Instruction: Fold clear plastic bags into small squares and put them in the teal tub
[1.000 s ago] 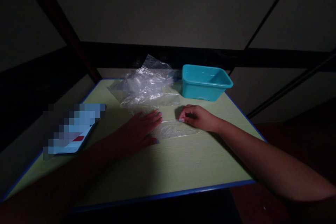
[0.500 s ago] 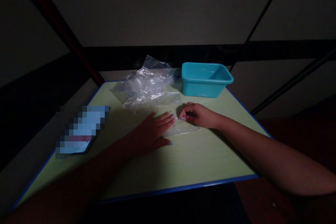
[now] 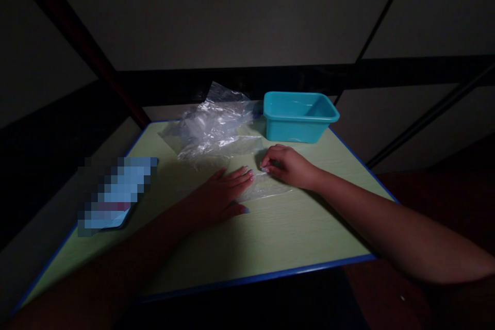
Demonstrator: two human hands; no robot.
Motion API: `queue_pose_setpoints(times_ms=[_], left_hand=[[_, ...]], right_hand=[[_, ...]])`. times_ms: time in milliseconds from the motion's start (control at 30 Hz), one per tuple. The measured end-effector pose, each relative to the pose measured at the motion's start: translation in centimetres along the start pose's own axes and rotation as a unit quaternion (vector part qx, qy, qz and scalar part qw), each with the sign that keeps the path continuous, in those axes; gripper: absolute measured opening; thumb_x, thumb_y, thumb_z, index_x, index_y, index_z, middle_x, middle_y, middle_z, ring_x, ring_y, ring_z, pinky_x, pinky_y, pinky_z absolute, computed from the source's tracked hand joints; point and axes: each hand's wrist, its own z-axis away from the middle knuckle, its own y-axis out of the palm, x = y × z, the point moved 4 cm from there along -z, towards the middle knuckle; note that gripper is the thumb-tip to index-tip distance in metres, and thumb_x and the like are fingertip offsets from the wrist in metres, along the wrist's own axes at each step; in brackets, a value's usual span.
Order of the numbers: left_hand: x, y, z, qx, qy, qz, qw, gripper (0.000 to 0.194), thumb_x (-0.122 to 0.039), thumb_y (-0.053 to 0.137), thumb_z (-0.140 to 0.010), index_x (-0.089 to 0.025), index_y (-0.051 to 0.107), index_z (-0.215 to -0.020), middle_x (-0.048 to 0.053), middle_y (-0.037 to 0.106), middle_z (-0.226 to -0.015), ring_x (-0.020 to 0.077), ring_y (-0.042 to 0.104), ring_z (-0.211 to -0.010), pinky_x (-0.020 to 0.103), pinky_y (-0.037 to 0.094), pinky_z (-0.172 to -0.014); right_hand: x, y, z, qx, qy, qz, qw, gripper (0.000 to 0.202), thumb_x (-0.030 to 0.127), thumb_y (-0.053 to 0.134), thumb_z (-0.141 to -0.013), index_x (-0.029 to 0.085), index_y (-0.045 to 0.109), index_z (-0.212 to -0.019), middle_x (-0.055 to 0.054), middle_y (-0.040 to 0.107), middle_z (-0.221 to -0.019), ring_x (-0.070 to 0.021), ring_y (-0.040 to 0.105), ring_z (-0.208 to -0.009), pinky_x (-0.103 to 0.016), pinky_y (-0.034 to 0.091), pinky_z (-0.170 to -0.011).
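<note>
Nearby, teal bin [image 3: 299,116] — contents unseen — left hand [image 3: 220,193] flat, right hand [image 3: 288,165] pinching bag [image 3: 263,188].

Setting: dim indoor room, most likely a plain home or dormitory space, exact kind uncertain; small pale green table [image 3: 247,247] with blue edging fills the near view; bare grey wall panels [image 3: 232,10] behind it, crossed by a dark horizontal rail [image 3: 270,75] and a slanting dark post [image 3: 77,41] at far left; lighting low, falling only on the tabletop.

Bare forearms, pale-painted nails, no sleeves
</note>
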Motion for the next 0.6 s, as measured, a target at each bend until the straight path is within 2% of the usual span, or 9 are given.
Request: queue_pose_setpoints(times_ms=[67, 100, 167, 200, 267, 300, 467, 600], left_hand=[[0.0, 0.0, 0.0, 0.0, -0.003, -0.001, 1.0, 0.078, -0.066, 0.012, -0.096, -0.013, 0.031, -0.149, 0.019, 0.032, -0.155, 0.031, 0.024, -0.146, 0.056, 0.02, -0.113], [0.0, 0.0, 0.0, 0.002, -0.005, -0.001, 1.0, 0.08, -0.067, 0.011, -0.095, -0.012, 0.032, -0.149, 0.019, 0.032, -0.155, 0.0313, 0.024, -0.146, 0.056, 0.021, -0.113], [0.0, 0.1, -0.1, 0.006, -0.005, 0.001, 1.0, 0.081, -0.068, 0.01, -0.095, -0.012, 0.031, -0.149, 0.019, 0.031, -0.156, 0.0312, 0.025, -0.146, 0.055, 0.021, -0.113], [0.0, 0.1, -0.1, 0.004, -0.004, 0.002, 1.0, 0.081, -0.068, 0.01, -0.095, -0.012, 0.03, -0.15, 0.019, 0.03, -0.156, 0.0309, 0.025, -0.146, 0.054, 0.021, -0.114], [0.1, 0.3, -0.1, -0.006, 0.002, 0.0, 1.0, 0.079, -0.067, 0.012, -0.096, -0.012, 0.028, -0.151, 0.019, 0.03, -0.156, 0.0302, 0.024, -0.146, 0.053, 0.02, -0.114], [0.1, 0.4, 0.0, -0.011, 0.003, -0.002, 1.0, 0.078, -0.066, 0.013, -0.096, -0.013, 0.026, -0.152, 0.019, 0.029, -0.157, 0.0299, 0.023, -0.147, 0.053, 0.02, -0.114], [0.2, 0.3, 0.1, -0.031, -0.012, -0.027, 0.999, 0.08, -0.066, 0.015, -0.096, -0.01, 0.019, -0.153, 0.02, 0.025, -0.158, 0.0291, 0.022, -0.147, 0.052, 0.018, -0.116], [0.1, -0.5, 0.4, -0.037, -0.025, -0.046, 0.998, 0.078, -0.065, 0.014, -0.097, -0.011, 0.021, -0.153, 0.019, 0.028, -0.157, 0.0288, 0.023, -0.147, 0.053, 0.015, -0.116]], right_hand=[[0.8, 0.2, 0.3, 0.027, -0.034, 0.019, 0.999, 0.019, 0.024, 0.06, -0.087, 0.015, 0.068, -0.102, -0.013, 0.069, -0.107, -0.0256, 0.06, -0.105, -0.042, 0.044, -0.092], [1.2, 0.5, 0.5, 0.051, -0.046, 0.033, 0.997, 0.029, 0.029, 0.058, -0.09, 0.016, 0.064, -0.115, -0.015, 0.064, -0.123, -0.0276, 0.055, -0.118, -0.047, 0.04, -0.099], [1.9, 1.2, 1.2, 0.113, -0.048, 0.065, 0.99, 0.052, 0.04, 0.049, -0.096, 0.016, 0.045, -0.141, -0.018, 0.043, -0.149, -0.0296, 0.037, -0.139, -0.057, 0.027, -0.11], [2.1, 1.6, 1.6, 0.144, -0.04, 0.078, 0.986, 0.061, 0.045, 0.044, -0.098, 0.015, 0.032, -0.149, -0.019, 0.032, -0.155, -0.0298, 0.028, -0.144, -0.06, 0.021, -0.112], [2.4, 2.4, 2.4, 0.185, -0.023, 0.097, 0.978, 0.073, 0.051, 0.036, -0.099, 0.01, 0.014, -0.155, -0.023, 0.019, -0.158, -0.03, 0.017, -0.147, -0.062, 0.015, -0.114], [2.5, 2.6, 2.7, 0.192, -0.018, 0.104, 0.976, 0.076, 0.053, 0.034, -0.099, 0.008, 0.01, -0.155, -0.024, 0.016, -0.158, -0.0303, 0.015, -0.147, -0.062, 0.013, -0.114], [2.7, 3.0, 3.3, 0.2, 0.0, 0.132, 0.971, 0.08, 0.059, 0.031, -0.097, 0.005, 0.015, -0.154, -0.025, 0.014, -0.157, -0.0324, 0.013, -0.147, -0.061, 0.013, -0.116], [3.1, 2.9, 3.4, 0.225, 0.017, 0.14, 0.964, 0.079, 0.059, 0.029, -0.098, 0.006, 0.014, -0.154, -0.022, 0.012, -0.157, -0.0305, 0.011, -0.147, -0.06, 0.011, -0.116]])
